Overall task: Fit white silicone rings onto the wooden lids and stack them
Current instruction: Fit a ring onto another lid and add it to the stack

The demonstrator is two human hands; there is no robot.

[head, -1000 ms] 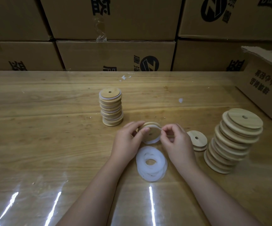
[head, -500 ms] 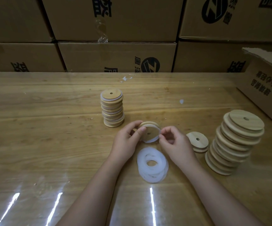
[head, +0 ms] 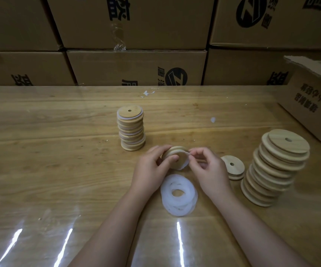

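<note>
Head-worn view, down onto near table [head: 63,166].

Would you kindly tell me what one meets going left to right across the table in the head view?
Ringed lid stack, left hand, held lid, right hand, single lid, bare lid stack, cardboard box.

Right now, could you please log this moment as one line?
step: ring fitting | left hand: holds wooden lid | right hand: pinches white ring at lid rim | ringed stack: behind | bare stack: right

The left hand [head: 152,168] is tipping the wooden lid [head: 177,158] flatter while the right hand [head: 207,170] is shifting up to its upper right rim, pinching the white ring [head: 185,165], which is showing less slack below.
</note>
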